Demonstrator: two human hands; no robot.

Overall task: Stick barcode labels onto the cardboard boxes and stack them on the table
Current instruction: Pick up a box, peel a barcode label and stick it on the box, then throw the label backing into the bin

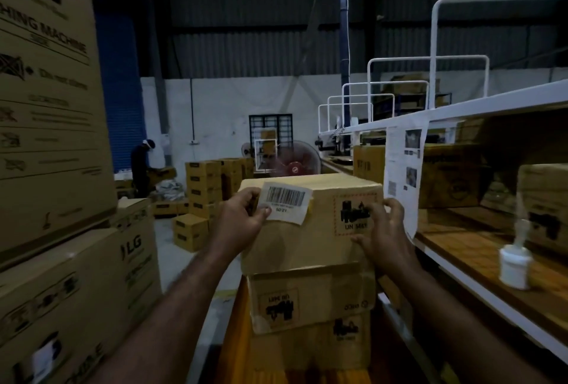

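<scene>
Through the head camera I saw a dim warehouse. Tall LG washing machine cartons [46, 91] filled the left side, one stacked on another. A white shelving rack [491, 100] ran along the right, with brown cartons on its wooden shelves and a printed paper sheet [402, 174] hanging from its upper edge.

Straight ahead stood a stack of three cardboard boxes on an orange-brown table [233, 350]. The top box [307, 242] sat on the middle box [310, 297], which sat on the bottom box [310, 350]. The top box carried a red-bordered hazard marking on the right of its front face.

Both of the person's bare arms reached forward to the top box. The left hand [239, 220] was at the box's upper left corner, fingers curled, its thumb pinching the lower left corner of the barcode label [284, 202]. The right hand [384, 236] gripped the box's right front edge, fingers curled and spread over the hazard marking, thumb pressed to the front face.

The white label lay tilted across the upper left of the front face, black bars above small printed numbers. I could not tell how much of it was stuck down.

A small white bottle [514, 263] stood upright on the rack's lower shelf, well apart from the stack.
</scene>
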